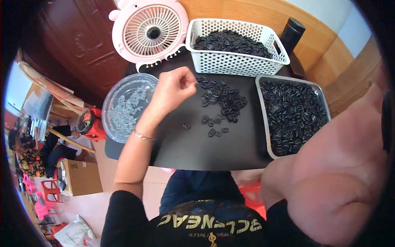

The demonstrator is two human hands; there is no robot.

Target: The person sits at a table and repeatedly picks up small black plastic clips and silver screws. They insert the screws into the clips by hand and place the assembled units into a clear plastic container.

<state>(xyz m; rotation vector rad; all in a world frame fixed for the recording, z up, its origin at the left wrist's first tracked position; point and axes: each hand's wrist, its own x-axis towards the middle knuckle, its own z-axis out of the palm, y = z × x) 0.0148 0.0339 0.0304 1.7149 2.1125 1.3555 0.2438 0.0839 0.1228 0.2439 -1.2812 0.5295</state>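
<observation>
Black small rings (222, 101) lie heaped at the frame's centre on the worktop (193, 144); the left hand (175, 88), fingers pinched narrow, touches the heap's upper-left edge; the right hand is out of view

Head-worn fisheye view, single camera, looking steeply down from above the seated person.

Faces forward and down onto the matte black tabletop (193, 148), which fills the centre at close range; the white perforated plastic basket (236, 61) and round pink plastic fan (149, 33) lie at the far edge, toward the top. The person's own torso sits at the bottom edge, and a raised bare arm very near the lens fills the lower right. Straight edges bow toward the dark circular rim. No second view.
</observation>
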